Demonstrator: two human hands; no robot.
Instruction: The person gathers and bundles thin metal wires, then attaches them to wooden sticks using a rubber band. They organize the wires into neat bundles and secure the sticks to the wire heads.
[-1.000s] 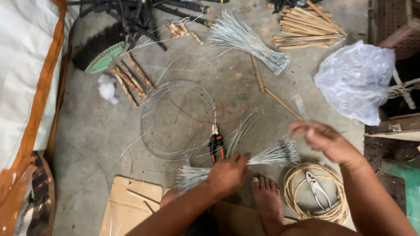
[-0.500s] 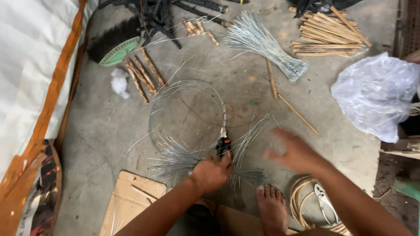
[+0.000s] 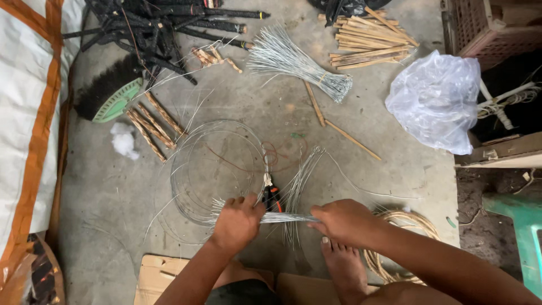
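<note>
Bare concrete floor (image 3: 395, 169), grey and a bit stained, with stuff scattered all over it. Person sits low on a piece of cardboard (image 3: 158, 277), one bare foot (image 3: 341, 265) out front. Left hand (image 3: 237, 221) is closed around a bundle of thin cut wires (image 3: 282, 217), right hand (image 3: 339, 221) pinching the same bundle at the other side, so it lies level between them just above the floor. Orange-handled pliers (image 3: 271, 195) lie right behind it, touching a big loose wire coil (image 3: 217, 169). Further back: a tied wire sheaf (image 3: 293, 62), bamboo sticks (image 3: 370, 45), black rods (image 3: 158, 25), a green brush (image 3: 110, 96). Crumpled plastic bag (image 3: 437, 101) sits at the right, white-and-orange tarp (image 3: 25, 124) along the left.
</note>
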